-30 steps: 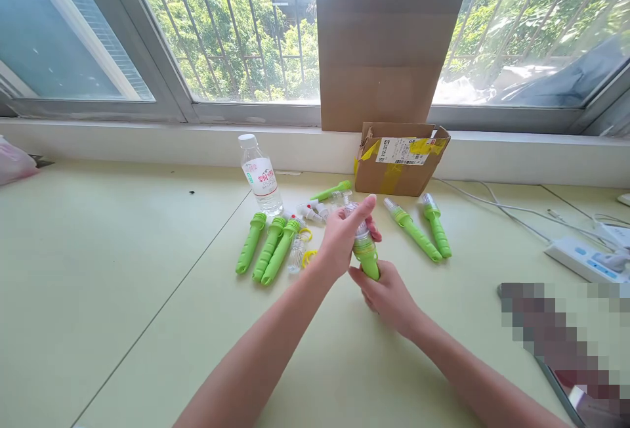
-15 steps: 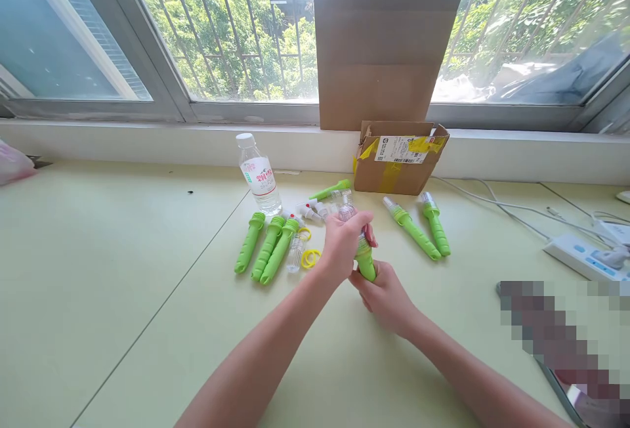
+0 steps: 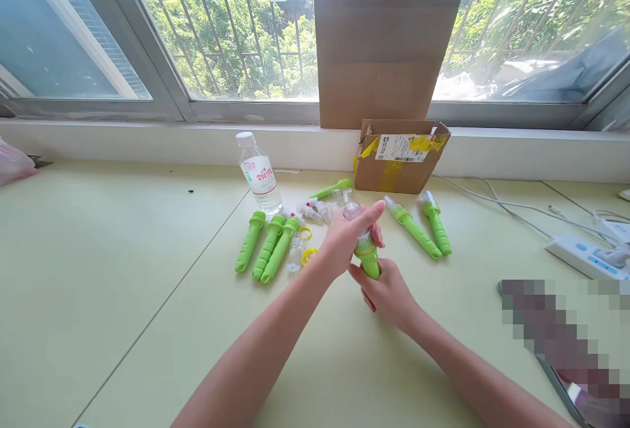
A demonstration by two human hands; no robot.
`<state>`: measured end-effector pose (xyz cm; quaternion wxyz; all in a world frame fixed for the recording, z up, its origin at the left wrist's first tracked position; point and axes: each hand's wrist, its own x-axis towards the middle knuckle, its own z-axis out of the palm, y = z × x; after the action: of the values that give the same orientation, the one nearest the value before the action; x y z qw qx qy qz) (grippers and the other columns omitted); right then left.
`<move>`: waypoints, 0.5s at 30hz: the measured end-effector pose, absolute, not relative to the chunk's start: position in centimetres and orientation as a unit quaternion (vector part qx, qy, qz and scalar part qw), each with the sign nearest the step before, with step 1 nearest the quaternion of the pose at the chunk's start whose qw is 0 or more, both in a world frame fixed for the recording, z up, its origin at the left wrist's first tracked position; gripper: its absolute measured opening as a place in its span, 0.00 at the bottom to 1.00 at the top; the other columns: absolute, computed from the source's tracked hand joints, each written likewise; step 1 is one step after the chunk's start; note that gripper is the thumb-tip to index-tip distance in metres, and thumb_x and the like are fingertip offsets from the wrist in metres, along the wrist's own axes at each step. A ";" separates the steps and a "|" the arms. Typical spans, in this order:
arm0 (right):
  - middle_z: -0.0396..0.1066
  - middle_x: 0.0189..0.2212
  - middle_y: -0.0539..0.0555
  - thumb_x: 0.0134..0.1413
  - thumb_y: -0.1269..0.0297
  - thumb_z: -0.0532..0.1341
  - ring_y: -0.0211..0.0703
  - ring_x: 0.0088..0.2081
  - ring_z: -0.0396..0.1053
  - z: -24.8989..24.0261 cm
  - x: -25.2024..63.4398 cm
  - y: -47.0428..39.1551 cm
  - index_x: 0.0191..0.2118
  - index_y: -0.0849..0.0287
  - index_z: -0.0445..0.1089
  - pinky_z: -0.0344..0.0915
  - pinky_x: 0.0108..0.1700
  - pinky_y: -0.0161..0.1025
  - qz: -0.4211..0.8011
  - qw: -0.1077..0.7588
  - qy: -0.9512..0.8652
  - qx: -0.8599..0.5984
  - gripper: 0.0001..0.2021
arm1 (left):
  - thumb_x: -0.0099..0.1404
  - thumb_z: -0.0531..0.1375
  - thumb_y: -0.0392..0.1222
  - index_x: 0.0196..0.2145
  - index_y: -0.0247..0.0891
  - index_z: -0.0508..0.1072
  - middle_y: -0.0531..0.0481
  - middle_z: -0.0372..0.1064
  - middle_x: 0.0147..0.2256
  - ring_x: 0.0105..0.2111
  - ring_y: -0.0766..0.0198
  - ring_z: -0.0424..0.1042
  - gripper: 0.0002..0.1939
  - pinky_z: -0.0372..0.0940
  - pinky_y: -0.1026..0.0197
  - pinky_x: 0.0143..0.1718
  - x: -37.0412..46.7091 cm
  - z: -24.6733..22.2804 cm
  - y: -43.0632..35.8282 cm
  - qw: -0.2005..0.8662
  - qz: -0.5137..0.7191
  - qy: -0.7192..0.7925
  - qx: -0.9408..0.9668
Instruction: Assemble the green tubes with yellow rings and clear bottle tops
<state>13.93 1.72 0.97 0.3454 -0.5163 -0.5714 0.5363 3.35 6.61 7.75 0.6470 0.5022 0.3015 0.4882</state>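
Note:
A green flashlight-shaped stick (image 3: 368,262) stands tilted between my two hands, with a clear ribbed cap (image 3: 352,210) on its upper end. My left hand (image 3: 340,239) is closed around the clear cap, thumb laid across it. Lower down, my right hand (image 3: 391,293) grips the bottom of the green handle; its fingers are partly hidden. Left of my hands lie several green handles (image 3: 272,247), a clear ribbed tube (image 3: 295,254) and yellow rings (image 3: 308,256). Small white parts (image 3: 319,210) and another green handle (image 3: 329,189) lie just behind.
Two green sticks with clear caps (image 3: 413,231) lie to the right. A water bottle (image 3: 260,178) stands at back left, and an open cardboard box (image 3: 388,175) by the window wall. A power strip (image 3: 585,257) with cables and a pixelated dark object (image 3: 556,336) are at right.
My left hand has shifted slightly right and its thumb reaches farther across the clear cap. The stick has moved a little to the right; my right hand still grips its lower end.

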 end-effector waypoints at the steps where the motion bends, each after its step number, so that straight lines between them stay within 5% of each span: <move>1: 0.53 0.11 0.45 0.54 0.57 0.55 0.33 0.15 0.52 0.8 14.0 1.8 0.18 0.56 0.50 0.50 0.19 0.34 0.490 0.364 -0.579 -0.540 0.18 | 0.58 0.62 0.51 0.19 0.36 0.65 0.52 0.64 0.18 0.21 0.68 0.66 0.19 0.62 0.63 0.28 3.8 7.9 6.3 0.621 0.508 0.324 0.502; 8: 0.49 0.16 0.45 0.47 0.67 0.54 0.34 0.22 0.45 0.7 14.5 1.9 0.20 0.56 0.48 0.46 0.23 0.34 0.231 0.447 -0.621 -0.601 0.12 | 0.53 0.67 0.51 0.21 0.37 0.65 0.55 0.64 0.18 0.20 0.69 0.67 0.18 0.63 0.65 0.27 6.2 8.9 3.9 0.541 0.613 0.380 0.433; 15: 0.41 0.16 0.44 0.51 0.61 0.56 0.32 0.22 0.38 1.4 13.6 1.4 0.18 0.56 0.43 0.39 0.21 0.35 0.425 0.422 -0.596 -0.535 0.20 | 0.57 0.62 0.44 0.15 0.37 0.59 0.56 0.59 0.13 0.16 0.69 0.64 0.19 0.61 0.64 0.23 5.1 8.6 4.8 0.562 0.599 0.362 0.441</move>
<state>13.63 1.41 1.41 0.4220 -0.5351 -0.5956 0.4252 5.12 4.84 8.64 0.5616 0.4411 0.3616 0.5994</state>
